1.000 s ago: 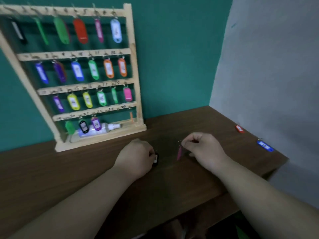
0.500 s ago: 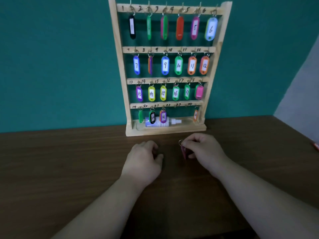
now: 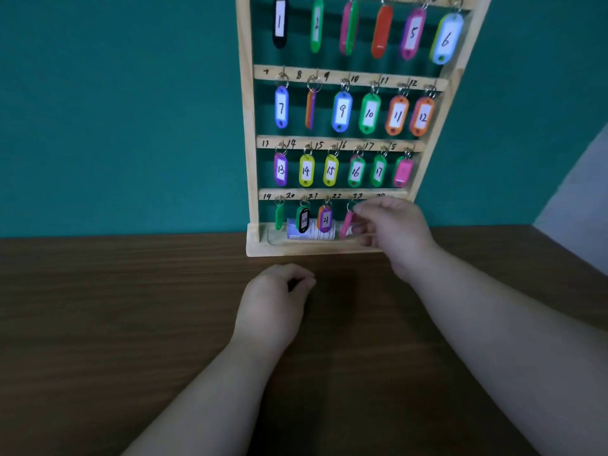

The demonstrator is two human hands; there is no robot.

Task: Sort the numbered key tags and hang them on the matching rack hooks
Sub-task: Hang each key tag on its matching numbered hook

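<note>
Brown wood table [image 3: 131,324], teal wall [image 3: 115,110] behind rack [image 3: 245,126]. Rack bottom row reads 19 to 23. Right hand [image 3: 391,232] pinches pink tag [image 3: 346,225] under 22 there. Left hand [image 3: 273,307] curled on table before rack; cannot tell if holding anything.

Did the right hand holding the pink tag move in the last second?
Yes. The right hand carried the pink key tag from the table in front of the rack up to its bottom row of hooks.
</note>
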